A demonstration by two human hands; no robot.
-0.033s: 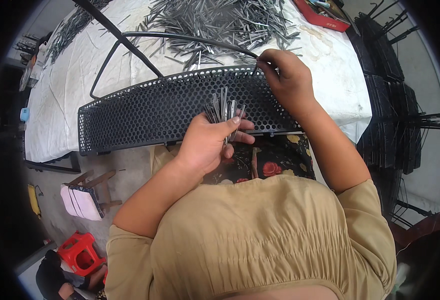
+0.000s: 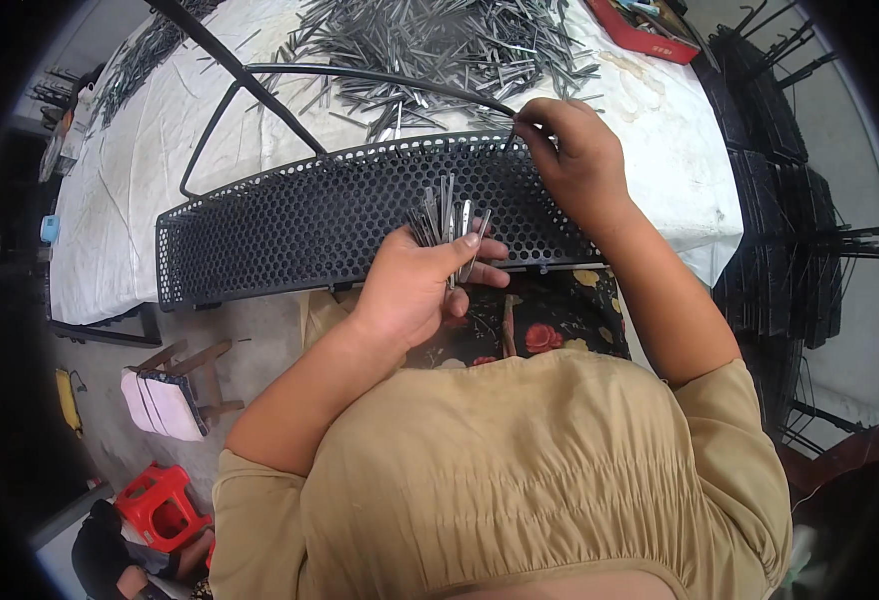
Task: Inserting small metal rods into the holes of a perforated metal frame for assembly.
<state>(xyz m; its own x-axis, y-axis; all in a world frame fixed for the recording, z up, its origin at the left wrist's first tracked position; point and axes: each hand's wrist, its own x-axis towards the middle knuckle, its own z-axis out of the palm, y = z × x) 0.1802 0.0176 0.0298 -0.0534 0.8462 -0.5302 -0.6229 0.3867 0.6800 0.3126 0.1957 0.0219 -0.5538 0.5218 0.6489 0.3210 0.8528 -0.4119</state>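
A long black perforated metal panel (image 2: 290, 225) lies along the table's near edge, its far side curved. A black metal rod frame (image 2: 390, 77) rises behind it and arches across to the right. My right hand (image 2: 580, 158) is closed in a pinch at the right end of this rod, just above the panel's far edge; its fingertips partly hide the spot. Over the panel's near edge, my left hand (image 2: 415, 280) grips a fanned bundle of thin metal strips (image 2: 445, 215) between thumb and fingers, most of them pointing away from me.
A large heap of loose metal strips (image 2: 430, 50) covers the far part of the white cloth (image 2: 675, 170). A red tray (image 2: 650, 38) sits at the far right. Stacked black panels (image 2: 775, 240) stand at right. On the left floor are a padded stool (image 2: 165, 402), a red stool (image 2: 160, 505) and another person (image 2: 110, 555).
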